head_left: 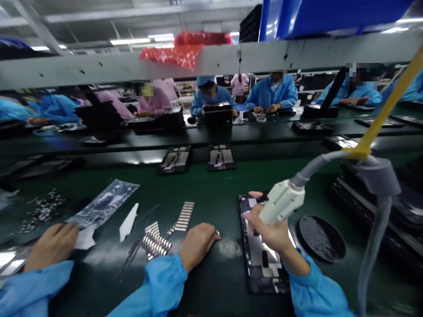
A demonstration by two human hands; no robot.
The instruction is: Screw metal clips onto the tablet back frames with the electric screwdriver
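Note:
My right hand (pixel 272 231) is wrapped round a pale corded electric screwdriver (pixel 284 198), tilted over an opened tablet (pixel 261 259). The tool's tip is hidden behind my fingers. The tablet lies flat, showing its dark frame, silver battery area and inner parts. To its left, my left hand (pixel 200 246) rests low over the bench, fingers pressed together. A tiny dark piece seems to sit at its fingertips, too small to name. Strips of small metallic pieces (pixel 157 242) lie beside that hand, with another strip (pixel 185 215) just behind.
A round black dish (pixel 322 237) stands right of the tablet, near stacked devices (pixel 380 220) and a hanging grey cable (pixel 376 251). A co-worker's hand (pixel 53 246) is at far left, by a clear plastic bag (pixel 105 202). Two opened devices (pixel 175 159) lie farther back.

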